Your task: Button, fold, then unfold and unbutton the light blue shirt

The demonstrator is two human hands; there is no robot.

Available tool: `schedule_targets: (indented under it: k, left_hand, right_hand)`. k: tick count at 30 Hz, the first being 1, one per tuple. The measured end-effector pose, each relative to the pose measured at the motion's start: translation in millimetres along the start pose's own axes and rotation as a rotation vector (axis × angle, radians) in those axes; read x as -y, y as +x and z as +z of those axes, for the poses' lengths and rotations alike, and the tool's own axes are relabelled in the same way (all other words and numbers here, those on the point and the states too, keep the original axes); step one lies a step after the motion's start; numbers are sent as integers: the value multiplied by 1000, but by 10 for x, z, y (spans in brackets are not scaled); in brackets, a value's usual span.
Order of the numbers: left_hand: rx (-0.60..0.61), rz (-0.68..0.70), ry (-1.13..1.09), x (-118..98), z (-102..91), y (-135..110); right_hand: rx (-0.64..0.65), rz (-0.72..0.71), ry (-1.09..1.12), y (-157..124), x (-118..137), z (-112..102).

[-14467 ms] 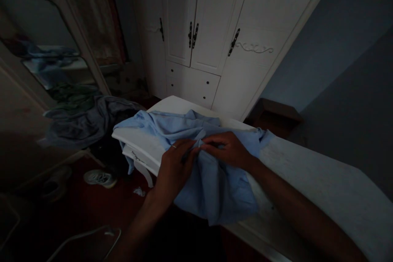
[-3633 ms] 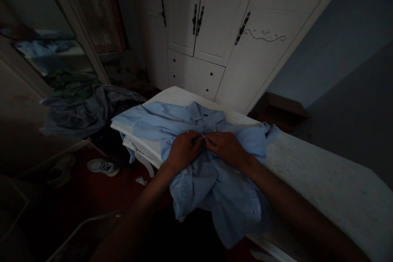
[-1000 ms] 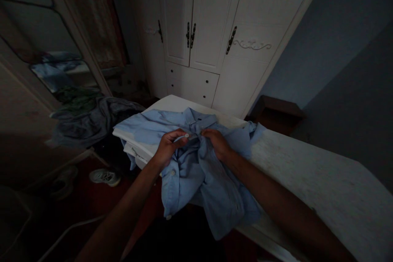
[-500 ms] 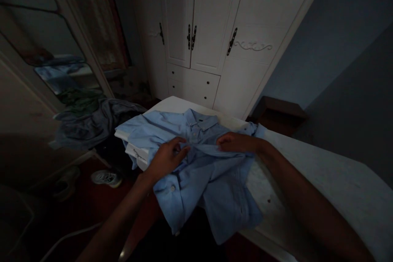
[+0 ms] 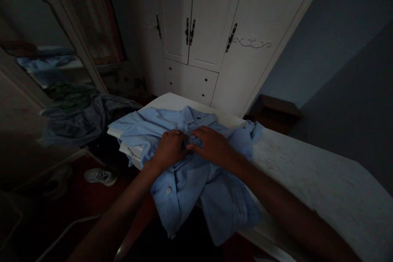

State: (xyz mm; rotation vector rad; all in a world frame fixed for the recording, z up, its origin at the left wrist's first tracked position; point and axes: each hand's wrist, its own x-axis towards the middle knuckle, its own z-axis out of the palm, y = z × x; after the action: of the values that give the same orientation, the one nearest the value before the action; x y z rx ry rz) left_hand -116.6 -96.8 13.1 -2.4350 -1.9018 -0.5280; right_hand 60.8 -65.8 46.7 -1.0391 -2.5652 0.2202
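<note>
A light blue button-up shirt (image 5: 190,192) lies front side up, its collar toward the wardrobe and its lower front hanging over the near edge of the white table. My left hand (image 5: 172,147) and my right hand (image 5: 210,143) meet at the button line below the collar. Both have their fingers closed on the shirt's front, with a bunched fold of cloth between them. The fingertips partly hide the exact button or buttonhole there. Lower down, a white button (image 5: 168,190) shows on the left front panel.
The white table (image 5: 294,163) stretches to the right. Behind it stands a white wardrobe (image 5: 202,20) with dark handles. Heaped grey clothes (image 5: 82,120) lie at the left, above a pale sneaker (image 5: 100,176) on the red floor. A brown box-like piece (image 5: 274,110) stands at the back right.
My right hand has moved left from the shirt's right side to the button line, beside my left hand. My left hand has closed in on the cloth. The view has shifted slightly.
</note>
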Motion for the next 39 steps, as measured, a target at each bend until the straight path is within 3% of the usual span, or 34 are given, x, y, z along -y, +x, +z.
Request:
schedule_targets:
  k: [3, 8, 13, 18, 23, 26, 34, 39]
  left_hand:
    - [-39, -20, -104, 68, 124, 27]
    - [-112, -67, -341, 119, 162, 7]
    - [-145, -125, -370, 57, 122, -9]
    - [-176, -139, -372, 39, 107, -40]
    - [-157, -26, -400, 53, 122, -32]
    - [-112, -9, -434, 43, 118, 1]
    - [-22, 51, -350, 63, 72, 27]
    - [-3, 76, -325, 78, 78, 22]
  right_hand:
    - [55, -5, -80, 57, 20, 183]
    - [103, -15, -11, 106, -115, 174]
    - [50, 101, 369, 156, -239, 171]
    - [44, 200, 590, 186, -328, 251]
    - [138, 483, 1115, 151, -398, 338]
    - [194, 547, 1306, 132, -433, 343]
    - [231, 477, 1236, 119, -472, 335]
    - [103, 392, 1046, 119, -455, 438]
